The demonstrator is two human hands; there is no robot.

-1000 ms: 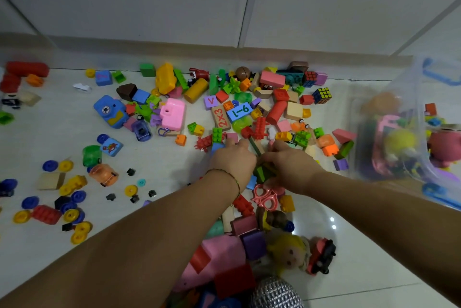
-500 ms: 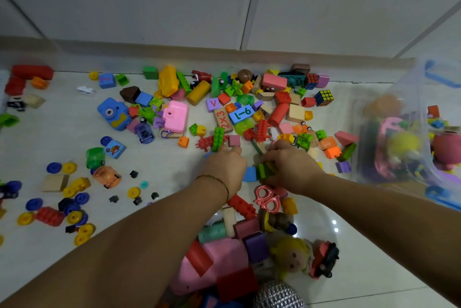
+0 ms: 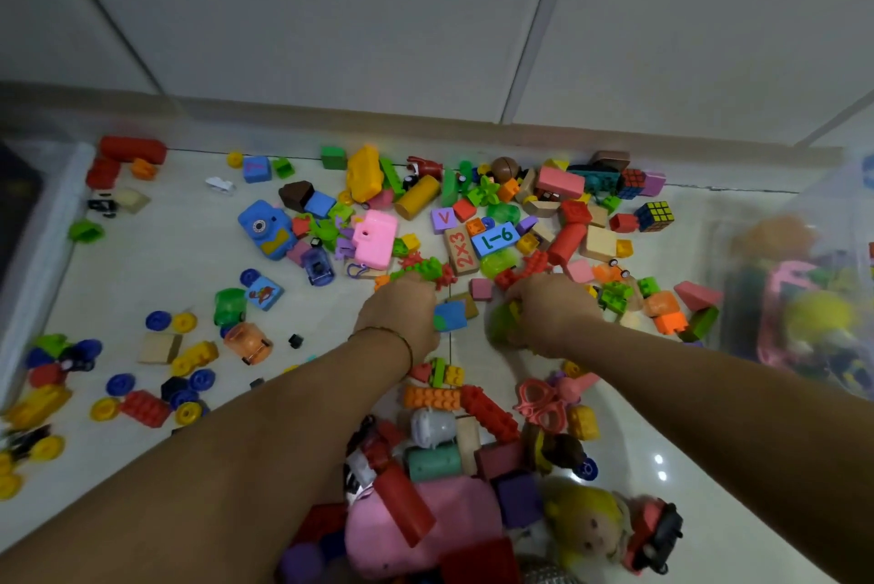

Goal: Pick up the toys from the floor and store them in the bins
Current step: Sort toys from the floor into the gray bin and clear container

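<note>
Toys litter the floor, thickest just beyond both hands. The left hand lies knuckles-up against a green brick; its fingers are hidden, so I cannot tell if it grips. The right hand curls round a blurred green toy. A blue block sits between them, and the clear bin stands far right. Half a second ago the hands nearly touched; now they are apart.
</note>
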